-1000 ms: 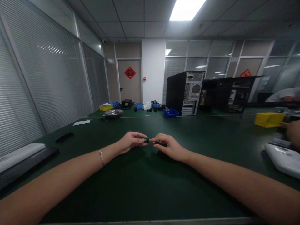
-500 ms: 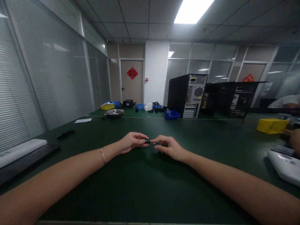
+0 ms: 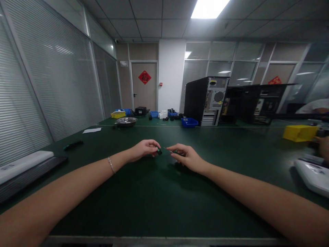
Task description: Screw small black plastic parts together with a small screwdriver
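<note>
While the left hand pinches a small part, the right hand grips a slim tool pointing left.

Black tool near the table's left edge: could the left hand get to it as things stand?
Probably yes. The green table between the left hand and the black tool is bare, though the hand's grip is already on a small dark part.
</note>
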Tool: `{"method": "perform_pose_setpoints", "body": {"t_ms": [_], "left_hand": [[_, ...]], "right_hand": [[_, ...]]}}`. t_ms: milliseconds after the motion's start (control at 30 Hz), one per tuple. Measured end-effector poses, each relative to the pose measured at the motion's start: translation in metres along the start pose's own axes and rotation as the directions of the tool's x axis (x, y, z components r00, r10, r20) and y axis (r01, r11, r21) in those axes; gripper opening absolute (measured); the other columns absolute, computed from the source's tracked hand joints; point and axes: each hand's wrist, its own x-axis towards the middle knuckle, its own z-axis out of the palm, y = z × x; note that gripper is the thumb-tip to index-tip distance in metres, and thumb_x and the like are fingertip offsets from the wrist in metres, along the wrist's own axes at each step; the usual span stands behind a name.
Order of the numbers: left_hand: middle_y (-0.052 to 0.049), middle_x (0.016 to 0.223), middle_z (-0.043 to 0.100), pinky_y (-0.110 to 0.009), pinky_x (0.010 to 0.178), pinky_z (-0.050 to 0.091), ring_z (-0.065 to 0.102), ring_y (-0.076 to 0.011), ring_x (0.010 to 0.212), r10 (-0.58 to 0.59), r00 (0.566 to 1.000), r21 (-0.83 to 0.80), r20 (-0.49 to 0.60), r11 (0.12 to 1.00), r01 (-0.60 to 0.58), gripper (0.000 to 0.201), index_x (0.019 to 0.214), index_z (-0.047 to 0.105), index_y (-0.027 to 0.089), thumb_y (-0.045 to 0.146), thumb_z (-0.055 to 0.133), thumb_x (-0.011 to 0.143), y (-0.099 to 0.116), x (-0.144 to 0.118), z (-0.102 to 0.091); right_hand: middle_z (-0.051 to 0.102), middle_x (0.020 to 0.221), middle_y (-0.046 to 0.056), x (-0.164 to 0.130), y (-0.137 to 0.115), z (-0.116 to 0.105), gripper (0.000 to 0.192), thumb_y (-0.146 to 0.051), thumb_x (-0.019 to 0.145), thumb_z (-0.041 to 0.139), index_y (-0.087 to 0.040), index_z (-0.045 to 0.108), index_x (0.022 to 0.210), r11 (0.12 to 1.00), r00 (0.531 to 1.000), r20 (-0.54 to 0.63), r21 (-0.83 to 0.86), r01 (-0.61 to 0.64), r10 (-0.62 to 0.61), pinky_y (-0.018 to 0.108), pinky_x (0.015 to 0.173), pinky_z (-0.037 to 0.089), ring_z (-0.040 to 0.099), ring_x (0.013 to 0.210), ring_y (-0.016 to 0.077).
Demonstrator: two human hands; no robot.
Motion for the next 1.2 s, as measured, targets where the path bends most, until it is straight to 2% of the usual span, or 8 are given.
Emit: {"method": "perform_pose_setpoints", "body": {"t_ms": [167, 333, 433, 667, 800, 900, 1067, 1200], "left_hand": [[-0.004, 0.092, 0.061, -0.028, 0.073, 0.042, 0.056, -0.0165, 0.084, -0.032, 0.982, 0.307, 0.187, 0.951, -0.028, 0.035, 0.110, 0.052, 0.018, 0.029, 0.059, 0.078, 0.010, -0.008, 0.009], [-0.005, 0.097, 0.058, -0.028, 0.076, 0.041, 0.054, -0.0186, 0.088, 0.024, 0.981, 0.562, 0.193, 0.817, -0.131, 0.029, 0.105, 0.060, 0.020, 0.036, 0.050, 0.083, 0.016, -0.011, 0.020], [-0.006, 0.100, 0.056, -0.027, 0.078, 0.040, 0.051, -0.0195, 0.092, 0.091, 0.984, 0.633, 0.155, 0.755, -0.170, 0.032, 0.109, 0.060, 0.022, 0.038, 0.047, 0.084, 0.012, -0.010, 0.021], [-0.008, 0.107, 0.051, -0.029, 0.073, 0.042, 0.049, -0.0204, 0.089, 0.112, 0.992, 0.656, 0.050, 0.745, -0.118, 0.055, 0.120, 0.049, 0.021, 0.044, 0.062, 0.072, 0.001, -0.009, 0.024], [-0.007, 0.107, 0.051, -0.031, 0.076, 0.042, 0.050, -0.0208, 0.091, 0.133, 0.990, 0.686, 0.050, 0.716, -0.131, 0.046, 0.110, 0.054, 0.021, 0.044, 0.062, 0.072, 0.001, -0.009, 0.028], [-0.007, 0.104, 0.052, -0.030, 0.075, 0.043, 0.051, -0.0189, 0.086, 0.176, 0.984, 0.672, 0.038, 0.724, -0.156, 0.042, 0.111, 0.055, 0.021, 0.039, 0.061, 0.074, 0.000, -0.007, 0.026], [-0.006, 0.102, 0.054, -0.030, 0.078, 0.043, 0.052, -0.0172, 0.088, 0.168, 0.986, 0.497, 0.011, 0.854, -0.151, 0.046, 0.121, 0.049, 0.020, 0.025, 0.058, 0.076, -0.004, -0.002, 0.021], [-0.005, 0.101, 0.054, -0.030, 0.082, 0.042, 0.053, -0.0166, 0.092, 0.145, 0.989, 0.344, 0.019, 0.928, -0.142, 0.050, 0.127, 0.042, 0.021, 0.019, 0.054, 0.078, -0.004, 0.000, 0.020]], "right_hand": [[0.060, 0.103, 0.007, -0.001, -0.001, -0.002, 0.032, -0.032, 0.083, 0.054, -0.018, 0.060, 0.111, 0.999, 1.000, -0.006, -0.034, 0.028, -0.028, 0.024, 0.059, 0.046, 0.057, 0.073, 0.0131], [0.060, 0.105, 0.007, -0.001, 0.002, -0.002, 0.030, -0.030, 0.084, 0.053, -0.018, 0.059, 0.111, 0.997, 0.998, -0.010, -0.047, 0.055, -0.055, 0.024, 0.060, 0.046, 0.057, 0.074, 0.0134], [0.060, 0.105, 0.007, -0.001, 0.003, -0.002, 0.030, -0.030, 0.084, 0.053, -0.018, 0.059, 0.111, 0.997, 0.998, -0.009, -0.051, 0.064, -0.065, 0.024, 0.061, 0.047, 0.058, 0.076, 0.0139], [0.060, 0.106, 0.007, -0.001, -0.003, -0.002, 0.030, -0.028, 0.084, 0.053, -0.019, 0.059, 0.111, 0.997, 0.998, -0.006, -0.047, 0.055, -0.056, 0.025, 0.064, 0.047, 0.058, 0.078, 0.0142], [0.060, 0.108, 0.007, -0.002, -0.003, -0.002, 0.029, -0.028, 0.084, 0.053, -0.019, 0.060, 0.111, 0.995, 0.997, 0.005, -0.064, 0.074, -0.074, 0.026, 0.067, 0.047, 0.058, 0.082, 0.0153], [0.060, 0.107, 0.006, -0.002, -0.002, -0.002, 0.028, -0.027, 0.084, 0.053, -0.019, 0.060, 0.110, 0.994, 0.997, 0.001, -0.074, 0.082, -0.083, 0.028, 0.071, 0.047, 0.058, 0.086, 0.0165], [0.060, 0.106, 0.006, -0.001, 0.000, -0.002, 0.029, -0.025, 0.083, 0.054, -0.021, 0.060, 0.111, 0.982, 0.992, -0.025, -0.147, 0.120, -0.125, 0.032, 0.078, 0.045, 0.056, 0.094, 0.0187], [0.062, 0.100, 0.006, -0.002, 0.001, -0.003, 0.028, -0.023, 0.083, 0.054, -0.021, 0.061, 0.109, 0.960, 0.987, -0.035, -0.239, 0.145, -0.158, 0.031, 0.075, 0.044, 0.056, 0.087, 0.0178]]}}
